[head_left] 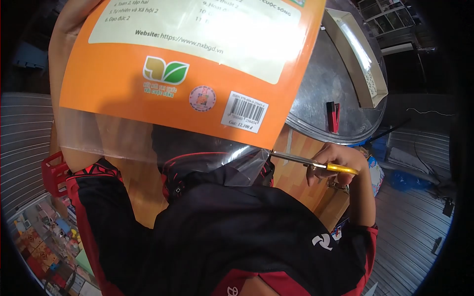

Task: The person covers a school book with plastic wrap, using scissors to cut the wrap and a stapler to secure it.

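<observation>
An orange book point(143, 106) with a pale text panel and a barcode label fills the upper middle. Clear plastic film point(123, 140) extends past its lower edge, with a creased flap near the book's lower right corner. My right hand point(335, 160) is closed on scissors with a yellow handle point(340, 169). Their blades point(294, 158) point left, and the tips meet the film just below that corner. My left arm reaches up along the book's left side. Part of my left hand point(81, 12) shows at the top left; its fingers are hidden.
Beyond the book stands a round metal table point(308, 93), bearing a long cream tray point(355, 59) and a red and black item point(333, 117). A red plastic stool point(54, 172) is at the left. Boxes and a blue bag point(407, 181) lie at the right.
</observation>
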Demonstrator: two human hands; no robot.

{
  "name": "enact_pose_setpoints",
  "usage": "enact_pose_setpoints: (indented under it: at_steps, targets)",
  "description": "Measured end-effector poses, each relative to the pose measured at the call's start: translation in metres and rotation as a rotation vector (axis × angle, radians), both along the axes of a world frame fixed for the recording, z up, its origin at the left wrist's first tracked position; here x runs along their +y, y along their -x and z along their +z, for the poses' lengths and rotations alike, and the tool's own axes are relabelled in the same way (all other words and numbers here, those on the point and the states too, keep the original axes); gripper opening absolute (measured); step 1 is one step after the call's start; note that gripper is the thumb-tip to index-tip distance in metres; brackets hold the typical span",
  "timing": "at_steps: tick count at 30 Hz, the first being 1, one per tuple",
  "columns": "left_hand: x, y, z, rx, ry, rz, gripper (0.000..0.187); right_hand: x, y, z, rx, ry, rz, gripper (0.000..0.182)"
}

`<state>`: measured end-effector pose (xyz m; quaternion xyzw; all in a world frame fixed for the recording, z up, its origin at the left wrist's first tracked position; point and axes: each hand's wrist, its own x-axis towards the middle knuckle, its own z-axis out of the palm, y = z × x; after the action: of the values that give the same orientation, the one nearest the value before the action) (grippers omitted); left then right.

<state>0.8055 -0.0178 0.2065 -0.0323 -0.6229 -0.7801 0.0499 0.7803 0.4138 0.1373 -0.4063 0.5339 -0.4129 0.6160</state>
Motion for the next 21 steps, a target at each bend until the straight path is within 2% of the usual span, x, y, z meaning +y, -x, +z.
enact_pose_setpoints:
  at_steps: [5,7,8,13,17,19,21]
  targets:
    - [0.017,-0.006,0.001,0.0,0.018,0.005,0.04,0.0,0.003,0.001,0.013,0.009,0.017,0.076]
    - [0.031,-0.01,0.004,0.001,0.027,0.006,0.04,0.001,0.004,0.002,0.083,-0.095,-0.006,0.089]
    - [0.036,-0.013,0.005,0.003,0.032,0.006,0.04,0.001,0.004,0.002,0.081,-0.095,-0.007,0.089]
    - [0.038,-0.009,0.005,0.019,0.046,0.007,0.04,-0.004,0.009,0.005,0.076,-0.145,0.082,0.088]
    - [0.042,-0.009,0.005,0.024,0.065,0.012,0.039,-0.003,0.009,0.003,0.061,-0.121,0.042,0.086]
    - [0.033,-0.005,0.003,0.026,0.073,0.015,0.039,0.0,0.009,-0.001,0.025,-0.028,0.036,0.076]
    - [0.033,-0.005,0.003,0.028,0.083,0.015,0.039,0.0,0.009,0.002,0.02,-0.063,0.031,0.073]
